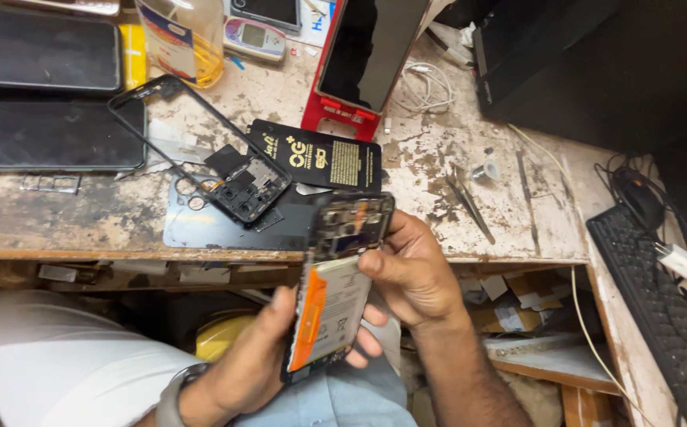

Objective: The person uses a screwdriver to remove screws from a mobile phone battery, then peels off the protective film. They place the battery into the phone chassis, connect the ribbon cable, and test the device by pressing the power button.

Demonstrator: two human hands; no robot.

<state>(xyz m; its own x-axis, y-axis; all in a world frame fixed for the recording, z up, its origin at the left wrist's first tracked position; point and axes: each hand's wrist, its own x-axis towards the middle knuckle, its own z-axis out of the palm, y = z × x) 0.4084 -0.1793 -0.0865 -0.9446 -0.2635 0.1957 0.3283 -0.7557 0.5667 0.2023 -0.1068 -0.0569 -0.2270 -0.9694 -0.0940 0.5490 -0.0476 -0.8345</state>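
Head view here, and I'm looking down at an opened black smartphone with its back off, white battery and orange strip exposed (335, 304), sitting just below centre of frame, out over the front edge of the worn, paint-chipped wooden workbench (438, 166). The left hand (252, 360) comes in from about 7 o'clock and wraps around the phone's lower half, clamped on it from underneath. The right hand (414, 273) is at 3 o'clock of the phone, thumb pressed on the battery, fingers curled behind the upper part, so it's gripping the phone too.

On the bench at 11 o'clock of the phone lies a bare black plastic phone frame (201, 146), resting partly on a dark flat back cover (201, 229). At 12 o'clock there's a flat black packet with gold print (319, 154). Metal tweezers (470, 202) lie at roughly 2 o'clock, well apart. A black computer keyboard (660, 308) sits off at 3 o'clock.
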